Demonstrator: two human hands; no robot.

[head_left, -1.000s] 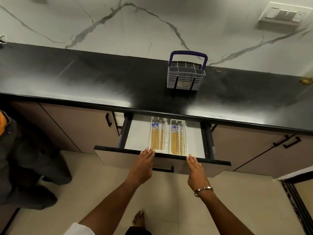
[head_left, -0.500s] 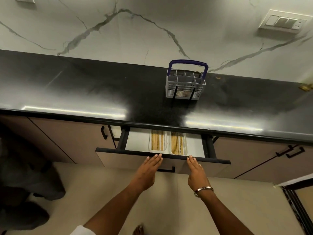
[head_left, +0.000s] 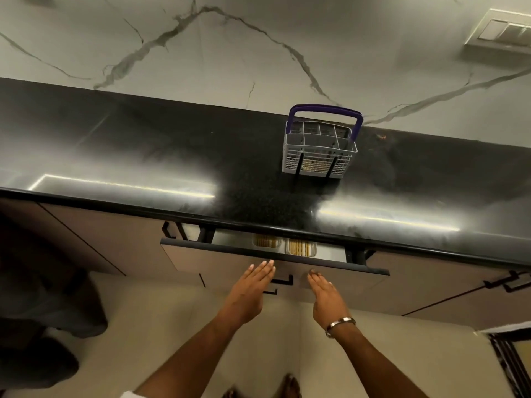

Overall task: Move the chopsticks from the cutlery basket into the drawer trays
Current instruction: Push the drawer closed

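Observation:
The grey cutlery basket point(head_left: 319, 152) with a purple handle stands on the black counter; its top compartments look empty. Below the counter edge, the drawer point(head_left: 230, 259) is open only a narrow gap. Two white trays show in that gap, the left tray point(head_left: 265, 241) and the right tray point(head_left: 301, 247), each holding wooden chopsticks point(head_left: 299, 246). My left hand point(head_left: 253, 288) lies flat, fingers straight, against the drawer front. My right hand point(head_left: 326, 297), with a metal bracelet on the wrist, is flat against the front too. Neither hand holds anything.
The black counter point(head_left: 143, 156) runs across the view under a marble wall with a switch plate point(head_left: 505, 33) at top right. Closed cabinet doors with black handles point(head_left: 514, 282) flank the drawer. A dark shape point(head_left: 37, 326) sits on the floor at left.
The drawer has slid in from about half open to a narrow gap, with both flat hands following its front. The blue-patterned chopstick ends are now hidden under the counter.

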